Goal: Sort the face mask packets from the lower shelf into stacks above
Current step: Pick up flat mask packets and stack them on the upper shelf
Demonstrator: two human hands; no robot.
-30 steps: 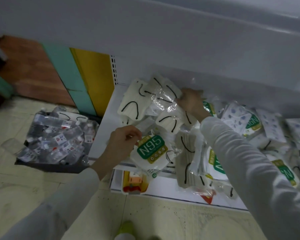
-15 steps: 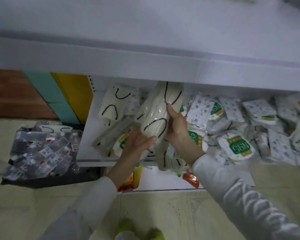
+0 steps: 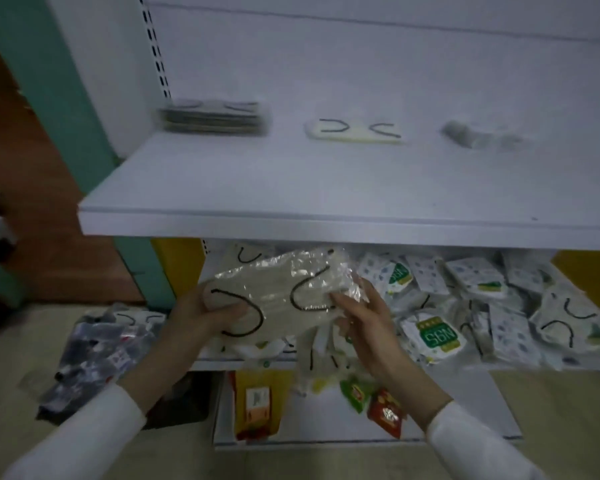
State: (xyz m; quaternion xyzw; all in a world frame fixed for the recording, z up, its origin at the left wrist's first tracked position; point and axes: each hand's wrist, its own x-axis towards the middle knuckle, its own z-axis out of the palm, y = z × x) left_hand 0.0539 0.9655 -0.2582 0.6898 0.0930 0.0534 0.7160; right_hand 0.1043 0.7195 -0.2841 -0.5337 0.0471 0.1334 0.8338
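Centre frame, below the white upper shelf (image 3: 291, 188), the left hand (image 3: 201, 315) and right hand (image 3: 364, 317) each grip an end of a clear-wrapped beige mask packet (image 3: 274, 292), its long axis running lower left to upper right.

plain white long sleeves on both arms, left sleeve (image 3: 94, 424) and right sleeve (image 3: 465, 441) clearly the same top, softish fabric, a bit loose, cuffs ending right at the wrists, left grip (image 3: 201, 317) and right grip (image 3: 368, 323) both bare
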